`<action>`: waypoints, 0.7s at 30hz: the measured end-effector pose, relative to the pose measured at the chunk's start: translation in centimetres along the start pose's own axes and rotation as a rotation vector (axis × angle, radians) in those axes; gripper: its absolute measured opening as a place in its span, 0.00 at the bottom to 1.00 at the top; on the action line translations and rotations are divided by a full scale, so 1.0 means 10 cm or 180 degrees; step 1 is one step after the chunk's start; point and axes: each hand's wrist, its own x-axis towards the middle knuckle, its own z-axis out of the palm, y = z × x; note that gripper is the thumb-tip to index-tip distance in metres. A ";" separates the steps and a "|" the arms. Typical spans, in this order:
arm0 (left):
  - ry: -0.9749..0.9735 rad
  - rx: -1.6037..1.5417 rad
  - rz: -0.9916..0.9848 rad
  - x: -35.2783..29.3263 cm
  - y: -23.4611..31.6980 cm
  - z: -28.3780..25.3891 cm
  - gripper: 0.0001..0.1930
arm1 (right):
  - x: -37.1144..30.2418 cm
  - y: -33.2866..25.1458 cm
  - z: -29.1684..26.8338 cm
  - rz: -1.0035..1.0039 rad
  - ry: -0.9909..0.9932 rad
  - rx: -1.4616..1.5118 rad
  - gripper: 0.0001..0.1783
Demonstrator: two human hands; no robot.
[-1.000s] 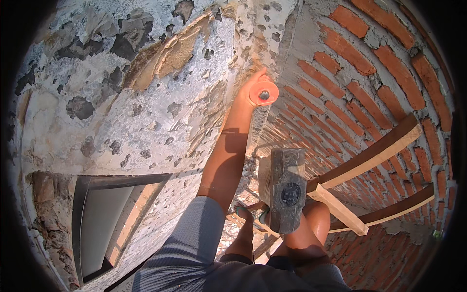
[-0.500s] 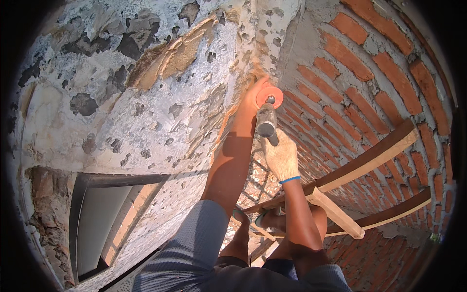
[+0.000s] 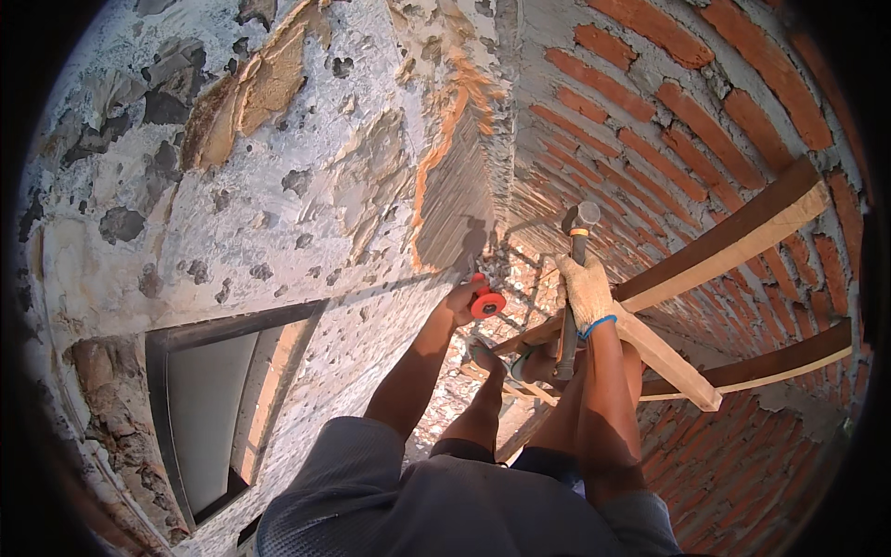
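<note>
Red-guarded chisel (image 3: 487,304) has come down nearer along the pitted wall (image 3: 269,218) since a second ago, my left hand's (image 3: 457,303) fingers clamped round it. Hammer's (image 3: 585,216) apart from it now, off right, gripped in my gloved right hand (image 3: 587,291), so no contact. Curved timber (image 3: 733,251) kinda crowds that side.

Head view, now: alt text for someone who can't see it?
A gloved right hand grips a hammer by its handle, while the left hand holds a red tool with a round disc. A pitted, chipped plaster wall fills the left side; a brick wall and wooden beams are on the right.
</note>
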 end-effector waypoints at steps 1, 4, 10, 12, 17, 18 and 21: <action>0.0122 -0.0133 0.0039 -0.09 -0.45 -0.30 0.10 | 0.00 0.01 -0.02 -0.0084 -0.0031 -0.0003 0.10; 0.0915 -0.0296 -0.0315 -0.37 -1.53 -0.99 0.12 | 0.06 -0.02 -0.07 -0.0200 -0.0048 0.0187 0.10; -0.0073 0.5653 0.1215 -0.97 -1.87 -1.24 0.15 | 0.15 -0.10 -0.04 -0.0357 0.0001 0.0105 0.13; 0.0361 0.3570 0.0221 -0.82 -1.49 -0.85 0.13 | 0.16 -0.09 0.00 -0.0207 -0.0036 0.0055 0.14; 0.0404 0.1622 0.1419 -0.48 0.18 0.58 0.09 | 0.17 -0.07 0.01 -0.0183 -0.0138 0.0104 0.15; 0.0455 0.1687 0.1831 -0.46 0.53 0.86 0.13 | 0.17 -0.07 0.01 -0.0119 -0.0228 0.0134 0.15; 0.0632 0.2129 0.2488 -0.41 1.46 1.51 0.21 | 0.18 -0.11 -0.02 -0.0020 -0.0266 0.0247 0.14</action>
